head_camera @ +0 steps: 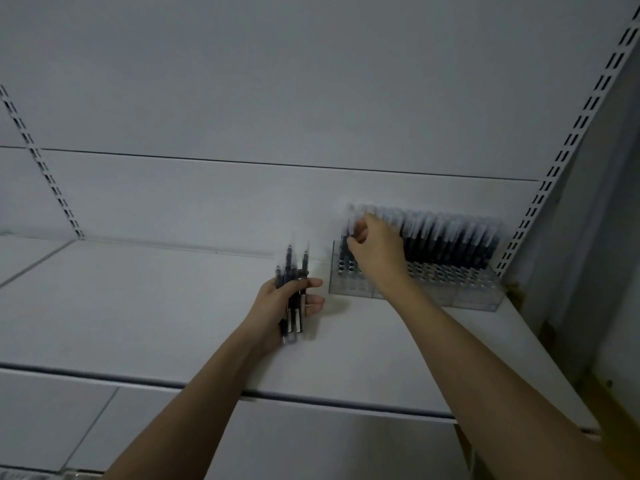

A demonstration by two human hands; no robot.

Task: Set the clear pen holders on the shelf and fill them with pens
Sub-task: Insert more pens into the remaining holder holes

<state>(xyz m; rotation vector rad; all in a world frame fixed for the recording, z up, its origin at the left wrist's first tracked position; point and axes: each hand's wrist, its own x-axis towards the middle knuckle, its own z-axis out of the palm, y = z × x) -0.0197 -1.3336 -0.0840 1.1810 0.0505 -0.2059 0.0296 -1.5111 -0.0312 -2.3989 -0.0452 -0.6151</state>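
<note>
Your right hand point(375, 251) pinches one pen point(349, 226) over the clear holder point(415, 292) at the shelf's point(138, 306) back right corner; misaligned, it may topple neighbours. Your left hand point(280, 306) grips a pen bundle point(294, 289) that may slip.

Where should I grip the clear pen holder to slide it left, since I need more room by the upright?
Probably its bare front wall, low down, from the front: the clear pen holder has pens standing along its back rows and the right hand at its left end.

A clear pen holder point(433, 289) on the white shelf point(138, 306) holds upright dark pens point(450, 237) along its back.
</note>
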